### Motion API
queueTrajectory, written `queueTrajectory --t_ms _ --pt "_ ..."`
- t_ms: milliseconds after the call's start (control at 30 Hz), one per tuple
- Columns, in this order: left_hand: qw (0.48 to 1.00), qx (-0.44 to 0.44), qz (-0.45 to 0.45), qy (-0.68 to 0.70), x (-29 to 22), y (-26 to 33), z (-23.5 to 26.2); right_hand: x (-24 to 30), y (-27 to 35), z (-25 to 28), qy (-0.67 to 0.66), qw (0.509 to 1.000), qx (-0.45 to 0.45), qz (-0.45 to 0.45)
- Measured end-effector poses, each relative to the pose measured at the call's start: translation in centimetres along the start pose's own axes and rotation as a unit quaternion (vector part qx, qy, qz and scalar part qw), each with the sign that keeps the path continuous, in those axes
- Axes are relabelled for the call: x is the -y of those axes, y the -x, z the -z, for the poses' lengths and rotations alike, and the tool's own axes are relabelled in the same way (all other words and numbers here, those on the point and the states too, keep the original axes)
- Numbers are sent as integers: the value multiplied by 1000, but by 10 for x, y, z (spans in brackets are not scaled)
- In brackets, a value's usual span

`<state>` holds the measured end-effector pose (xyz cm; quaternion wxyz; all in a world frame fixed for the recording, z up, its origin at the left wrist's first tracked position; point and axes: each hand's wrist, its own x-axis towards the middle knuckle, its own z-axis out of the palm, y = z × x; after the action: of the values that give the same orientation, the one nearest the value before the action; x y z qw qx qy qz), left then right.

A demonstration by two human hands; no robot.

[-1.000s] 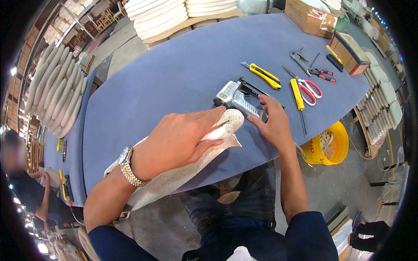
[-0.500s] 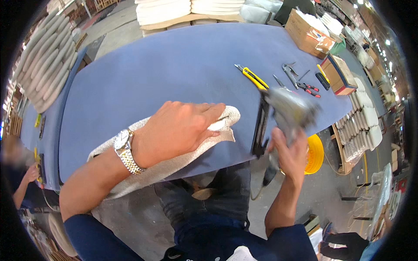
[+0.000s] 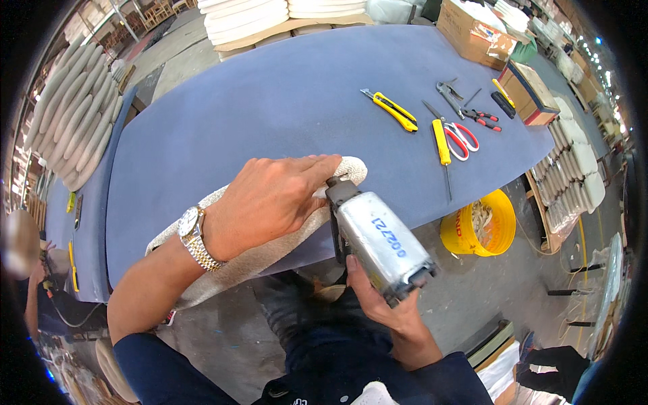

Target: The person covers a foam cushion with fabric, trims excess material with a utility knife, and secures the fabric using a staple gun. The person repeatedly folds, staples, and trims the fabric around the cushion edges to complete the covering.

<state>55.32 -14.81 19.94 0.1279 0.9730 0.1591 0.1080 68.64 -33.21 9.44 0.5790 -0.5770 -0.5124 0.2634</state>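
A beige fabric-covered cushion [image 3: 260, 262] lies along the near edge of the blue table, partly under my left forearm. My left hand [image 3: 270, 199], with a watch on its wrist, is closed on the fabric near the cushion's right end, its fingers pressing and pinching the edge. In my right hand [image 3: 385, 304] is a silver staple gun [image 3: 379, 233], its body slanting down to the right. Its black nose is at the fabric beside my left fingertips; whether it touches cannot be seen. Most of my right fingers are hidden behind the tool.
Right of the gun on the blue table [image 3: 223, 115] lie a yellow utility knife [image 3: 395, 111], a yellow-handled screwdriver [image 3: 441, 143], red-handled scissors [image 3: 462, 140] and pliers [image 3: 482, 120]. A yellow bucket [image 3: 505, 226] stands below the right edge. Another person [image 3: 37, 283] works at far left.
My right hand has brought the staple gun leftward, from over the table's right side to the fabric by my left fingers. The scissors and screwdriver are now uncovered. My left hand stays nearly in place.
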Motion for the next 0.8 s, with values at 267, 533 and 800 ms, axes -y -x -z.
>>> queueTrajectory --t_ms 267,533,800 --pt "1000 -12 -16 16 -3 1 3 -8 6 -1 90 994 0 62" --pt "999 -24 -22 11 0 0 -1 0 -2 0 83 996 11 29" --pt "998 -36 -46 5 -2 -2 -9 1 0 4 120 992 24 24"
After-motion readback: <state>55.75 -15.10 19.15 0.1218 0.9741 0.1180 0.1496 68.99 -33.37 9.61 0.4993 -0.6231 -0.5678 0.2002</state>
